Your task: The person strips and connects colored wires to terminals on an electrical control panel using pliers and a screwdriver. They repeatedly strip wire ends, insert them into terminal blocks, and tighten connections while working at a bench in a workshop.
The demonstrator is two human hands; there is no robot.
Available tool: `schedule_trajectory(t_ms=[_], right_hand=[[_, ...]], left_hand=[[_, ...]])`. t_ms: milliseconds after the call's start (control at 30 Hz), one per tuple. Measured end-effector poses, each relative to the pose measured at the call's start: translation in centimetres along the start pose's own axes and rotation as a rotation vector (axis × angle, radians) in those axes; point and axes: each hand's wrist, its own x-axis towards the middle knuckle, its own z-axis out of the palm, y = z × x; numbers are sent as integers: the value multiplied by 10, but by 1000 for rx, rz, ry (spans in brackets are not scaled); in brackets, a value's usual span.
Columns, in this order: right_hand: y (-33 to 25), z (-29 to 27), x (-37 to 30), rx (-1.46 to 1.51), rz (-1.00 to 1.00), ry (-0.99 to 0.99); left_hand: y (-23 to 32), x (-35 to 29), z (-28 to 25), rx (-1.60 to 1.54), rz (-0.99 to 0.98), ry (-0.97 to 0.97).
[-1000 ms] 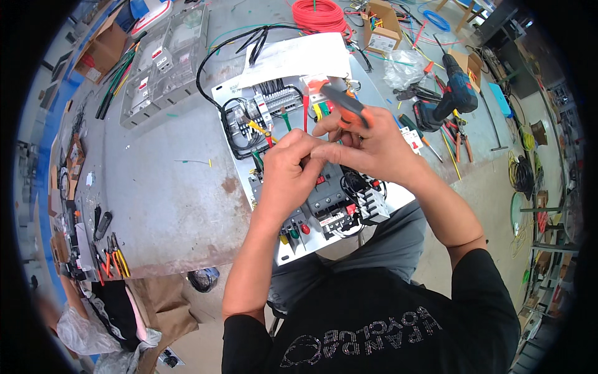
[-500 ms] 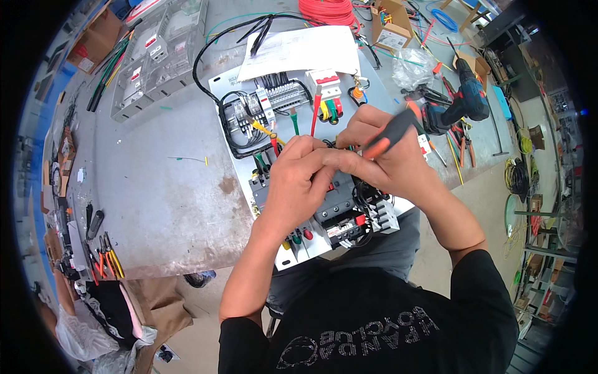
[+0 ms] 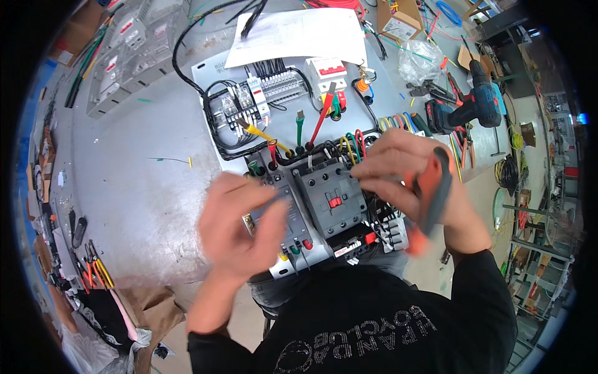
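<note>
Head view: hands have just parted. Half a second ago they met over the dark grey contactor point(image 3: 325, 192); now its face and red slider show between them. Contactor sits on the near part of the white mounting plate point(image 3: 385, 98), right of a second grey block point(image 3: 298, 219).

Right hand point(image 3: 398, 163): at the contactor's far right corner, thumb and forefinger close together by a terminal; cannot tell whether they pinch anything small. An orange-and-black-handled tool point(image 3: 428, 177) is tucked in the same hand, blurred.

Left hand point(image 3: 232, 227): drawn off to the left, beside the second block, fingers curled and blurred; cannot tell if thumb and forefinger grip anything.

Far of the contactor, a yellow lead point(image 3: 265, 133), green lead point(image 3: 299, 132) and red lead point(image 3: 323, 117) stand with free ends up. My reading: two-handed fine work has broken off, leaving only the right hand at the terminal.
</note>
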Motion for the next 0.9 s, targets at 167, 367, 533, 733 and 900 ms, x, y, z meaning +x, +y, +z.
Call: schedule_trajectory(t_ms=[167, 367, 533, 733, 900], right_hand=[[3, -2, 11, -104, -7, -130], [18, 1, 25, -276, -149, -131], [36, 6, 23, -224, -227, -112], [38, 4, 26, -167, -174, -153], [40, 13, 27, -92, -160, -127]], left_hand=[[-44, 17, -49, -156, 24, 41], [-130, 23, -25, -140, -503, -1], [-144, 3, -6, -149, -402, 22], [-160, -14, -3, -31, -102, -114], [-157, -15, -7, 42, -87, -183]])
